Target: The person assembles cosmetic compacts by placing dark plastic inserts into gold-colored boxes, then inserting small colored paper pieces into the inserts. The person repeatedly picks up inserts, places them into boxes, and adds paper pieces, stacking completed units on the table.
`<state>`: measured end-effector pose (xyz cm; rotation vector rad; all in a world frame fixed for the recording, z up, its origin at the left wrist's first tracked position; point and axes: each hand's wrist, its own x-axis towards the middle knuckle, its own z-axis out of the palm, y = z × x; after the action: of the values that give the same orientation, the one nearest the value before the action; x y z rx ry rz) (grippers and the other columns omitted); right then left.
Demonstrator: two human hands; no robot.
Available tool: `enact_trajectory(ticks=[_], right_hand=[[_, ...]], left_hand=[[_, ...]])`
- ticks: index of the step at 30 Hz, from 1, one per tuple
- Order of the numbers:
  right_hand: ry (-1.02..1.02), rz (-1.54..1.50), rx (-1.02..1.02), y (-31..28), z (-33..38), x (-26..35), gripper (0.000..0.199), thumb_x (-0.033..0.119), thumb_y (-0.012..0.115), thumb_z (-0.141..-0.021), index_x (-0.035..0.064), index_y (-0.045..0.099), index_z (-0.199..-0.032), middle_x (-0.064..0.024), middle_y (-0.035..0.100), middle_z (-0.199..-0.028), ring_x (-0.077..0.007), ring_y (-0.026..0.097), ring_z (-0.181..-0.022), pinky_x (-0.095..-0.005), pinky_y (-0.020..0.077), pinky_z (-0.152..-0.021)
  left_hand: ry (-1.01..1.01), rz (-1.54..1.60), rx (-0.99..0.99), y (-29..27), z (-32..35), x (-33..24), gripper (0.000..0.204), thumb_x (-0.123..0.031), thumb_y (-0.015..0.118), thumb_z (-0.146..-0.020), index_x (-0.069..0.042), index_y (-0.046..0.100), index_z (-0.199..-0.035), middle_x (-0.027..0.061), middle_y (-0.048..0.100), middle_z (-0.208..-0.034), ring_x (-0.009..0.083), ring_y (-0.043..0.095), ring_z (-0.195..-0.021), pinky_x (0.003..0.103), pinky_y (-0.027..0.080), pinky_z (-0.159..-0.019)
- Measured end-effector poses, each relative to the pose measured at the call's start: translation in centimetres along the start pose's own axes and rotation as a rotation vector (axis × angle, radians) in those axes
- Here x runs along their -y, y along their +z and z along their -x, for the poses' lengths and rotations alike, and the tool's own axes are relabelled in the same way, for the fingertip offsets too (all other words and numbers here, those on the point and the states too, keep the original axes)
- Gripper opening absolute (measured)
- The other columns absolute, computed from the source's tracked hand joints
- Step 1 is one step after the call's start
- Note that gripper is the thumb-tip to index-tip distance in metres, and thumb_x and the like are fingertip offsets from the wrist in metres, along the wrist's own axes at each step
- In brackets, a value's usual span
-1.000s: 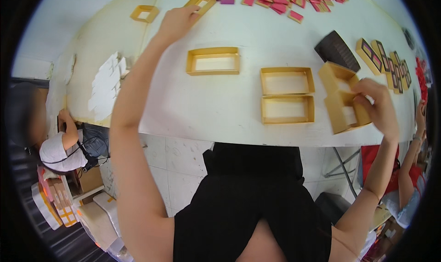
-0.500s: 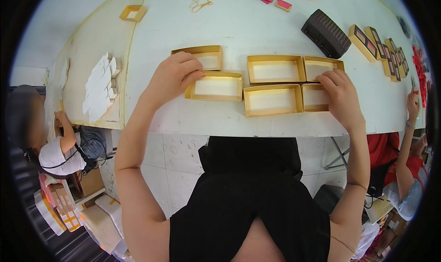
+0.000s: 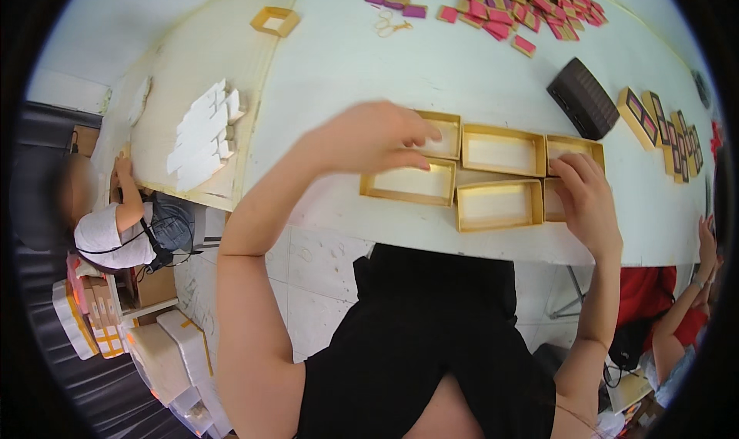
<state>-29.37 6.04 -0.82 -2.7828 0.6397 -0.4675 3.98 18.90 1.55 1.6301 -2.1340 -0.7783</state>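
Upper-left gold box [image 3: 448, 133] shifted against upper-middle box [image 3: 503, 152] near worktop [image 3: 323, 77] front edge; your left hand [image 3: 379, 139] spread, right hand [image 3: 589, 200] can't tell.

Scissors [image 3: 400, 28] up top; white stack [image 3: 202, 139] on L, prob. card; red bag [image 3: 645, 289] low R; taped boxes [image 3: 178, 345] low L.

Six open gold boxes [image 3: 501, 172] by the near edge of the tabletop [image 3: 323, 77], in two rows of three; one smaller gold box [image 3: 289, 25] toward the far left corner. One black box [image 3: 583, 98] and at least four gold boxes with dark fronts [image 3: 638, 118] toward the right edge. At the far edge, pink pieces [image 3: 523, 46] and purple pieces [image 3: 413, 11], both too heaped to count, plus one pair of scissors [image 3: 396, 28]. Overlapping white pieces [image 3: 202, 142] near the left edge, number unclear.
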Motion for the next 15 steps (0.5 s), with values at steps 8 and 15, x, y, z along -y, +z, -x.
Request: enact_trajectory(ticks=[8, 15], right_hand=[[0.17, 0.052, -0.345, -4.2, -0.6, -7.9, 0.047, 0.003, 0.067, -0.084, 0.0046, 0.056, -0.129, -0.0158, 0.055, -0.133, -0.0339, 0.05, -0.125, -0.0392, 0.0386, -0.105], [0.296, -0.004, -0.025, -1.6, -5.8, -9.9, 0.081, 0.028, 0.078, -0.077, 0.0104, 0.039, -0.145, -0.0185, 0.052, -0.135, -0.0368, 0.052, -0.121, -0.0417, 0.0443, -0.099]], left_hand=[[-0.645, -1.144, -0.433, -10.8, 1.7, 18.5, 0.022, -0.016, 0.06, -0.087, -0.015, 0.069, -0.107, 0.0104, 0.069, -0.106, 0.0309, 0.066, -0.094, 0.043, 0.05, -0.09], [0.046, -0.721, -0.377, -0.4, -11.6, 2.2, 0.021, -0.035, 0.063, -0.088, -0.014, 0.067, -0.086, 0.0107, 0.068, -0.08, 0.0305, 0.066, -0.078, 0.044, 0.053, -0.066]])
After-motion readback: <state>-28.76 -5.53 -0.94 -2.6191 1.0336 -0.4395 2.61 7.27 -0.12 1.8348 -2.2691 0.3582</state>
